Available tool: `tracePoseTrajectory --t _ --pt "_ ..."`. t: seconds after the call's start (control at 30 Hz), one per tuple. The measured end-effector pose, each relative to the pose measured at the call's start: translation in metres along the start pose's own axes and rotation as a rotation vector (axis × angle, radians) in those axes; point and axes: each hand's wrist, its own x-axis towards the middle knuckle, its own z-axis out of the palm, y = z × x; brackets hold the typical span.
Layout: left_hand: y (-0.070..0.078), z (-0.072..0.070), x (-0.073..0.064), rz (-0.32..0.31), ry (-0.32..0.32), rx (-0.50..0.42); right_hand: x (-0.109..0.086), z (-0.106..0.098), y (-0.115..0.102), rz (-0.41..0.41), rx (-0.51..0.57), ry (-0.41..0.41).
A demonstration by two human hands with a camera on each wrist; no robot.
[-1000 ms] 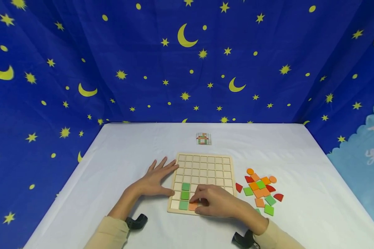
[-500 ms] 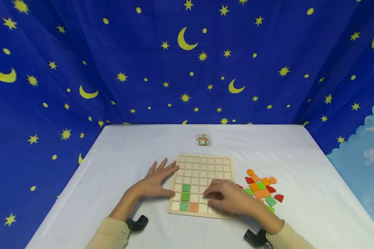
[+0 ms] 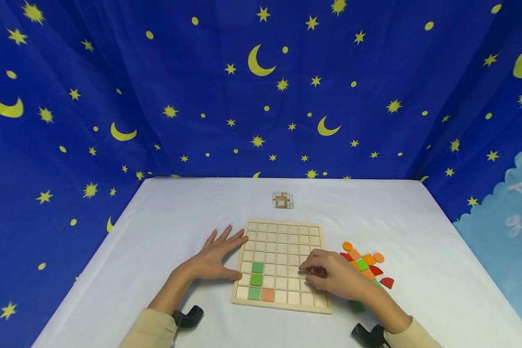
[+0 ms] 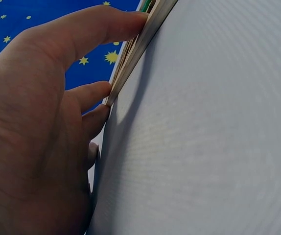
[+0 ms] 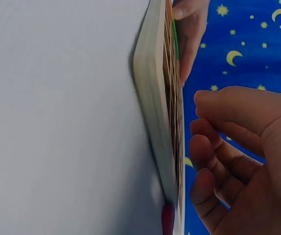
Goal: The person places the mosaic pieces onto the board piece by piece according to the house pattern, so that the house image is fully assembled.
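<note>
A wooden grid board [image 3: 282,306] lies on the table, with three green tiles [image 3: 256,279] stacked up its second column and an orange tile [image 3: 267,295] beside the lowest one. My left hand [image 3: 210,261] is spread at the board's left side, thumb and fingertips on the frame [image 4: 135,51]. Over the right part of the board hovers my right hand [image 3: 335,275], fingers loosely bent. The right wrist view shows nothing between its thumb and fingers [image 5: 209,152]; the hand hides some cells and part of the loose pieces.
To the board's right lie several loose orange, green and red pieces, among them an orange disc [image 3: 347,246] and a red quarter-circle [image 3: 387,282]. A small pattern card [image 3: 282,200] lies behind the board. Starry blue cloth [image 3: 200,72] stands around the table.
My right hand has left the orange tile in the bottom row and moved right across the board towards the loose pieces. My left hand stays at the board's left edge.
</note>
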Motion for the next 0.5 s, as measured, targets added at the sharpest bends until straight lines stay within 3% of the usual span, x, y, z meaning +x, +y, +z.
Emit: tracePoseTrajectory --t 0.23,0.5 --pt "-0.002 0.001 -0.004 0.008 -0.007 -0.004 -0.01 -0.01 0.008 0.058 -0.012 0.014" --pt "0.001 -0.002 -0.002 0.013 -0.009 -0.004 -0.022 -0.029 0.025 0.072 0.033 0.062"
